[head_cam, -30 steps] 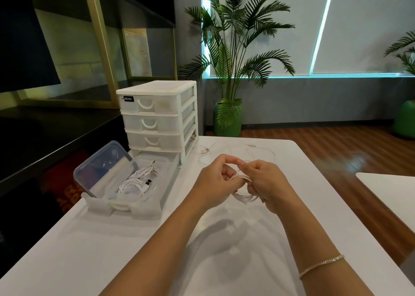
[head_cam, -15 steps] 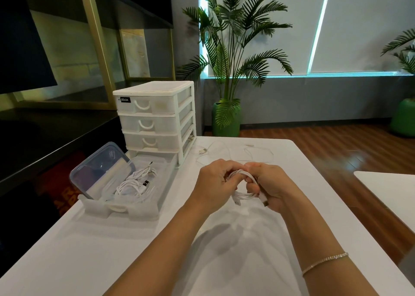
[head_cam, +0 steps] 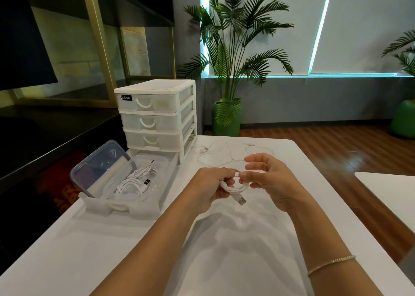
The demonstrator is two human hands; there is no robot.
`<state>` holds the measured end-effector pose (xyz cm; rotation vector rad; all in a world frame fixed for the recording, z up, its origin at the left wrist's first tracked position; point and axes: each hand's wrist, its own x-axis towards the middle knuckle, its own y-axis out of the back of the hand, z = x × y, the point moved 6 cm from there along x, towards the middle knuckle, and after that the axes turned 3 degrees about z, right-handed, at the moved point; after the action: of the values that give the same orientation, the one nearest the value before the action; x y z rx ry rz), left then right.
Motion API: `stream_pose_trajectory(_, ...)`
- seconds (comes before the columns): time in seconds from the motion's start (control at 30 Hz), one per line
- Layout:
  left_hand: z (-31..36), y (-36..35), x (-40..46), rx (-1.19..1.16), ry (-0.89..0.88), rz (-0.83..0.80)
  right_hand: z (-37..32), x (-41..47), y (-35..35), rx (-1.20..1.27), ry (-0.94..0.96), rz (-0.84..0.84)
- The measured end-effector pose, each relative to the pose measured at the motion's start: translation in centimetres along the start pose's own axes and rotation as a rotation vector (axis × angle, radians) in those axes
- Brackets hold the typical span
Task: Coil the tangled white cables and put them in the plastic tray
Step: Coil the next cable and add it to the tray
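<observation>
Both grips are closed on one coil [head_cam: 234, 186] above the counter [head_cam: 112, 250]: the left hand [head_cam: 211, 188] clasps it, the right hand [head_cam: 267, 181] pinches its top. More cable [head_cam: 221, 154] lies loose behind; others are seen in the tray [head_cam: 143, 203].

Both hands [head_cam: 242, 183] mid-air, fingertips pinched together, R fingers splayed

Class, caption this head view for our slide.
Both hands, left and right, hold a coiled cable; more cables fill the tray.
</observation>
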<state>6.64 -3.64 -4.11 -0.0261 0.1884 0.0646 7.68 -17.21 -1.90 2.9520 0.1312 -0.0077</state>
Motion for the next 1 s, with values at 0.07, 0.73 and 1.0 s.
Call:
stream_pose_trajectory(0.07,-0.5,-0.1,-0.1,-0.171,0.1,-0.056,-0.5,0.1,0.1,-0.179,0.106,0.057)
stream_pose_trajectory(0.73,1.0,0.5,0.4,-0.074,-0.194,0.07,-1.1,0.1,-1.6,-0.699,0.32,0.119)
stream_pose_trajectory(1.0,1.9,1.6,0.7,0.137,-0.447,0.145,-0.2,-0.3,-2.3,0.015,-0.01,0.0)
